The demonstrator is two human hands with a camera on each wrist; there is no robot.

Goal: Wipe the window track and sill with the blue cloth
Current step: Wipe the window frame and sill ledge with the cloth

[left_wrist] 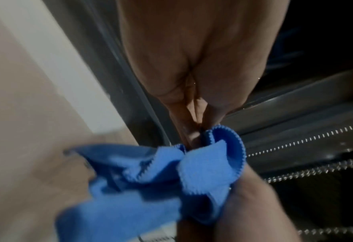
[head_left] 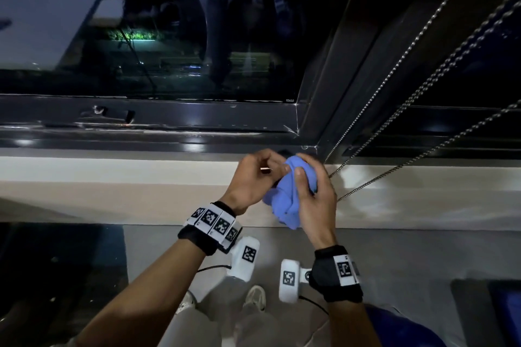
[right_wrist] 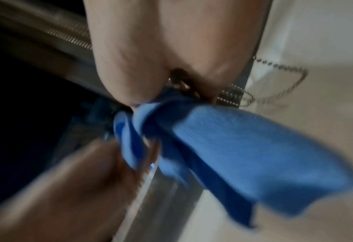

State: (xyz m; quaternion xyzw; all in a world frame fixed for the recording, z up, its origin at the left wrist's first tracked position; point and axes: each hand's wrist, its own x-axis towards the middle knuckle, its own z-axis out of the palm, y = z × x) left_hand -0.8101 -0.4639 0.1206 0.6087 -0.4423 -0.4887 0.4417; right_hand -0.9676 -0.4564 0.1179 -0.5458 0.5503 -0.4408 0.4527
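A bunched blue cloth [head_left: 287, 200] hangs between both hands just above the pale window sill [head_left: 141, 186], near the dark frame's corner. My right hand [head_left: 313, 194] wraps the cloth from the right, thumb across its front. My left hand [head_left: 253, 177] pinches the cloth's upper left edge with its fingertips. In the left wrist view the blue cloth [left_wrist: 161, 180] bunches below my left hand [left_wrist: 194, 131]. The right wrist view shows the blue cloth [right_wrist: 233, 147] trailing from my right hand [right_wrist: 161, 91]. The dark window track [head_left: 141, 135] runs behind the sill.
Beaded blind chains [head_left: 394, 110] hang slanting to the sill right of my hands. A window latch [head_left: 107, 114] sits on the lower frame at the left. The dark glass [head_left: 169, 36] reflects the room. My shoes [head_left: 253, 297] stand on the grey floor below.
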